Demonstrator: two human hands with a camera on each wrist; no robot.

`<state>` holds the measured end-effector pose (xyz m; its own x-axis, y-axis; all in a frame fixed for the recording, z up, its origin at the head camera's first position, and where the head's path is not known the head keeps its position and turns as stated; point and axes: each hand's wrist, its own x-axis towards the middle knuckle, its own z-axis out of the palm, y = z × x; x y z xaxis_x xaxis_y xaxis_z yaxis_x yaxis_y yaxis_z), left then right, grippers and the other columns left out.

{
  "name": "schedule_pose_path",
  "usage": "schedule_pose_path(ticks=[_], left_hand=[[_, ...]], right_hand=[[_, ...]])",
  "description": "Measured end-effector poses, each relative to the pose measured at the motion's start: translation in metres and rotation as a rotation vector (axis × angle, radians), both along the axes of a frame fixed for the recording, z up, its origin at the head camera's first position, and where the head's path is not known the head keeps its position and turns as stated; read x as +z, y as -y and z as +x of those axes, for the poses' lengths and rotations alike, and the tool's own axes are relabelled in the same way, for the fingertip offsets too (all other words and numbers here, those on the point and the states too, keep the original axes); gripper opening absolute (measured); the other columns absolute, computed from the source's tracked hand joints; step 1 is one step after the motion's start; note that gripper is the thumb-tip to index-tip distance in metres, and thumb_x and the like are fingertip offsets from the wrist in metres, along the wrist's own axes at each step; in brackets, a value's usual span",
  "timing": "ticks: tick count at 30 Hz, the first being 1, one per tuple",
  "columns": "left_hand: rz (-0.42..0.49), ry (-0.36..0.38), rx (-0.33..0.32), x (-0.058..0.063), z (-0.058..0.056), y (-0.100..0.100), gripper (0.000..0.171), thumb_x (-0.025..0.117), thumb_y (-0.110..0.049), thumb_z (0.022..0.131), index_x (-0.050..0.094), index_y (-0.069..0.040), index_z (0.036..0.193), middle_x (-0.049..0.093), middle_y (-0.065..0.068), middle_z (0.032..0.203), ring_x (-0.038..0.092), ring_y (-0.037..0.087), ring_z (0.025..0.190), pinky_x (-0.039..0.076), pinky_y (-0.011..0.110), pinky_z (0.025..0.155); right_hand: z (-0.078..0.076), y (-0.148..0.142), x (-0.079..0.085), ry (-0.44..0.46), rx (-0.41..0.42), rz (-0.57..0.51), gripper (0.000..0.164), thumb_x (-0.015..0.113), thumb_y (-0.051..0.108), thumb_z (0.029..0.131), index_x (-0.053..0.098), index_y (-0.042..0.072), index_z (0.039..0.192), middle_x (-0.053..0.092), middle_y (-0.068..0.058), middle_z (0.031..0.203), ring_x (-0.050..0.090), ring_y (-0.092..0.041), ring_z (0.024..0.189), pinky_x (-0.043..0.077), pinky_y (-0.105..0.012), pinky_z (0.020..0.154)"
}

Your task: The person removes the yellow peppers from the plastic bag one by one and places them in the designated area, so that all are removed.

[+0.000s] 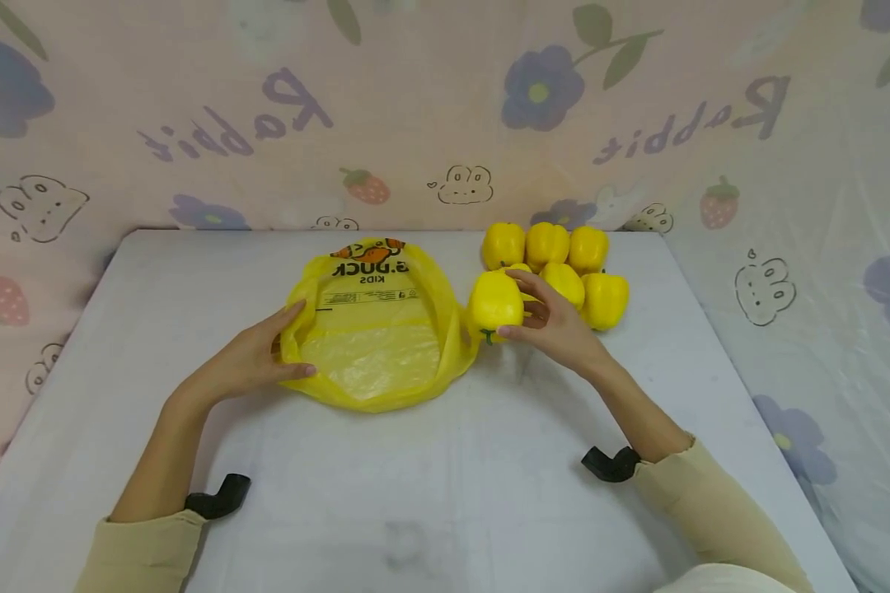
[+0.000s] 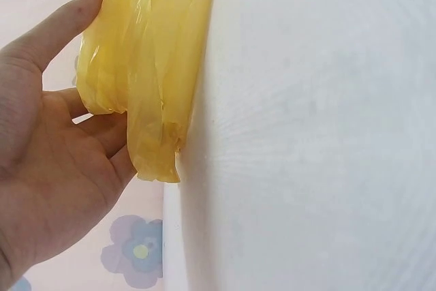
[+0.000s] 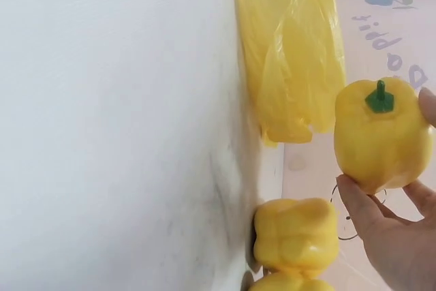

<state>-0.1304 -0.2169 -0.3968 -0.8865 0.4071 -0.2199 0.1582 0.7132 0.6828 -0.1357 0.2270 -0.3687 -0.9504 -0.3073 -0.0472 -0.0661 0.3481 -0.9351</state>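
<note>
A yellow plastic bag [image 1: 371, 395] with a duck print stands on the table, its mouth wide and facing up. My left hand [image 1: 245, 358] holds the bag's left rim, thumb on the near side and fingers farther back. In the left wrist view the bag's folded side [image 2: 153, 66] hangs between thumb and fingers. My right hand [image 1: 556, 325] grips a yellow bell pepper [image 1: 497, 301] with a green stem, raised beside the bag's right rim. In the right wrist view this bell pepper [image 3: 381, 141] is above the table, fingertips round its sides.
Several more yellow bell peppers [image 1: 606, 301] sit in a cluster at the back right of the white table [image 1: 445, 494], behind my right hand. A printed curtain [image 1: 415, 99] with flowers and rabbits hangs behind the table. Black wrist mounts [image 1: 218, 497] are on both forearms.
</note>
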Motion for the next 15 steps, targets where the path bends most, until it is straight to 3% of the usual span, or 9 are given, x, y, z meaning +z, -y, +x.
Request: schedule_pose_path(ticks=[10,15], left_hand=[[-0.015,0.021,0.013,0.003,0.003,0.0,0.108,0.079,-0.047,0.083,0.013,-0.01,0.16,0.015,0.022,0.163,0.015,0.046,0.147,0.018,0.064,0.115],[-0.013,0.014,0.007,0.004,0.001,-0.001,0.106,0.079,-0.044,0.084,0.013,-0.011,0.16,0.015,0.021,0.163,0.014,0.044,0.148,0.018,0.063,0.116]], right_hand=[[0.014,-0.019,-0.009,0.025,-0.039,0.061,0.082,0.08,0.028,0.085,0.035,0.027,0.153,0.035,-0.007,0.153,0.048,-0.03,0.132,0.047,-0.038,0.105],[0.021,-0.028,-0.013,0.031,-0.059,0.09,0.084,0.081,0.029,0.085,0.034,0.023,0.155,0.037,-0.008,0.152,0.048,-0.032,0.131,0.045,-0.043,0.106]])
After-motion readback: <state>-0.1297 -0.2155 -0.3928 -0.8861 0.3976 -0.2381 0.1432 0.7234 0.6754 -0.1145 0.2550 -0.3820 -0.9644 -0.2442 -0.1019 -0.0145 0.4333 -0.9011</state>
